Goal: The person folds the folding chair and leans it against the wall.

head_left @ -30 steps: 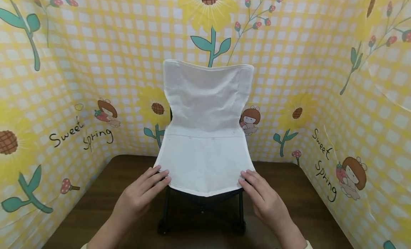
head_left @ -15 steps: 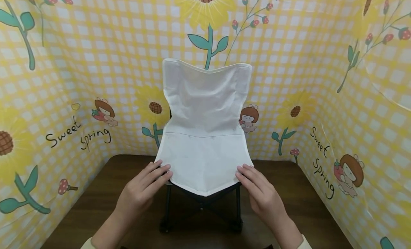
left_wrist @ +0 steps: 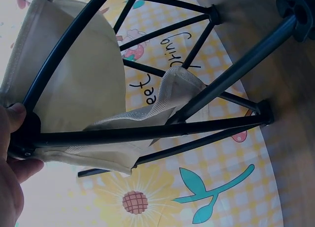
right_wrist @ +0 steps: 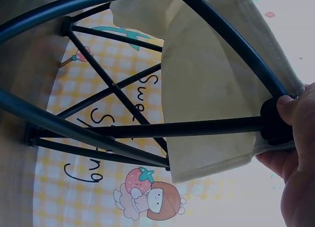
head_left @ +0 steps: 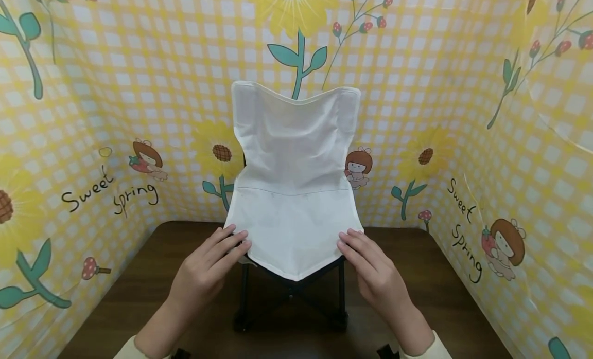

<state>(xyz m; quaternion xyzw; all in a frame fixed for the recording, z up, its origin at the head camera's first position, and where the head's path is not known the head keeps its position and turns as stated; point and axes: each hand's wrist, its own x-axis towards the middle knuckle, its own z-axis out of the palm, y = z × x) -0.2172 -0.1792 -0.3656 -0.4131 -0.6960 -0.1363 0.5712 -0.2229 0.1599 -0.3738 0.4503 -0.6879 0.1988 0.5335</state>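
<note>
A small folding chair with a white fabric seat and back stands upright, facing me. Its dark tube frame crosses beneath the seat. My left hand grips the front left seat corner, fingers lying over the fabric. In the left wrist view, its thumb presses the black corner joint from below. At the front right corner, my right hand holds the seat likewise, with its thumb against the other joint. The seat's front edge sags to a point between the hands.
The chair stands on a dark brown wooden table. Yellow checked cloth printed with flowers and figures encloses the table at the back and both sides.
Both hands have drawn slightly closer together, gripping the corners. The front legs stand a little nearer each other, and the seat's front edge now dips to a sharper point.
</note>
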